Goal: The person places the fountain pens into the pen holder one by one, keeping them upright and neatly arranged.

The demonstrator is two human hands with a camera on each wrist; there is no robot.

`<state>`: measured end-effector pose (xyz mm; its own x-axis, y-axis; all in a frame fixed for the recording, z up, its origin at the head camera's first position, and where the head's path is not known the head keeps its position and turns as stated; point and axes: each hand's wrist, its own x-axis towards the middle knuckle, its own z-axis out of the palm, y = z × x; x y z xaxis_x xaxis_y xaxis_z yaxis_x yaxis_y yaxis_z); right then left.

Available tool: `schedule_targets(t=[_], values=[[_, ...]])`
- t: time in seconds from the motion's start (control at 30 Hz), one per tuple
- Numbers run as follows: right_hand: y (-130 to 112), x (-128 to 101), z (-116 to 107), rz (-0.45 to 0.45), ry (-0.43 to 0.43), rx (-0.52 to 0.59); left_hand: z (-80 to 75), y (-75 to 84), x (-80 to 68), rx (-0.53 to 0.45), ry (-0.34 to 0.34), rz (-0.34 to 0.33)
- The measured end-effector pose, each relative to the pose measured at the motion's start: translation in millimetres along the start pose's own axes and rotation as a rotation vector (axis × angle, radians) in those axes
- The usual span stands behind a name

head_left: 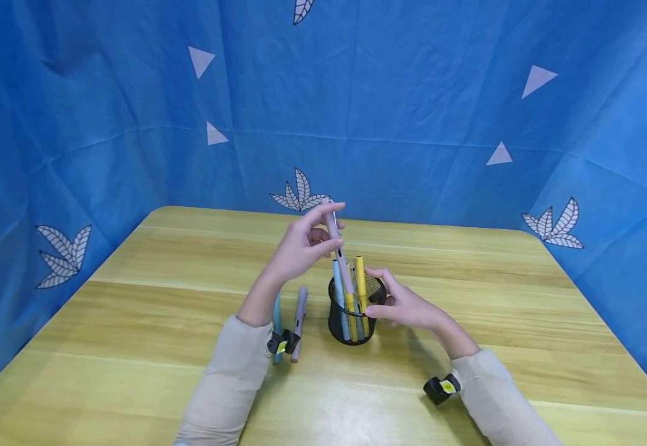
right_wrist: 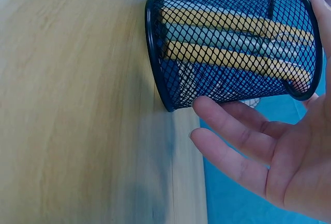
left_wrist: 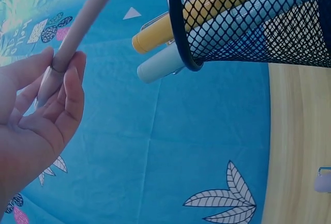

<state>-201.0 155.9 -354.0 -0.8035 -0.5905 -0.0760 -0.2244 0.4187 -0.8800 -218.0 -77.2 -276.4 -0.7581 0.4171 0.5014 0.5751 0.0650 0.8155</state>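
Note:
My left hand (head_left: 297,248) pinches a light purple pen (left_wrist: 85,22) between thumb and fingers, in the air above a black mesh pen holder (head_left: 334,322). Slanting down, the pen's lower end overlaps the holder's opening in the head view. Inside the holder stand yellow pens (right_wrist: 217,53) and light blue pens (left_wrist: 160,62), their ends poking past the rim. On the holder's right side, my right hand (head_left: 413,308) holds the rim between thumb and index finger. Its other fingers (right_wrist: 232,131) spread beside the mesh wall.
Left of the holder, another light purple pen (head_left: 300,310) and a teal pen (head_left: 276,319) lie on the wooden table (head_left: 134,322), the teal one partly behind my left wrist. A blue patterned cloth (head_left: 390,93) hangs around the table's back and sides.

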Motion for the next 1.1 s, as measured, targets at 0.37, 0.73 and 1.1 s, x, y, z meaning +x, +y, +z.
schedule_targets(t=[0.37, 0.73, 1.1], values=[[-0.2, -0.6, -0.4, -0.004, 0.005, 0.011, 8.6, 0.3, 0.8, 0.171, -0.014, 0.056], [1.0, -0.1, -0.1, -0.010, 0.003, 0.006, 15.4, -5.2, 1.7, 0.227, -0.087, 0.019], [2.5, -0.3, 0.0, -0.018, 0.004, -0.013, 20.7, -8.1, 2.6, 0.256, -0.142, 0.041]])
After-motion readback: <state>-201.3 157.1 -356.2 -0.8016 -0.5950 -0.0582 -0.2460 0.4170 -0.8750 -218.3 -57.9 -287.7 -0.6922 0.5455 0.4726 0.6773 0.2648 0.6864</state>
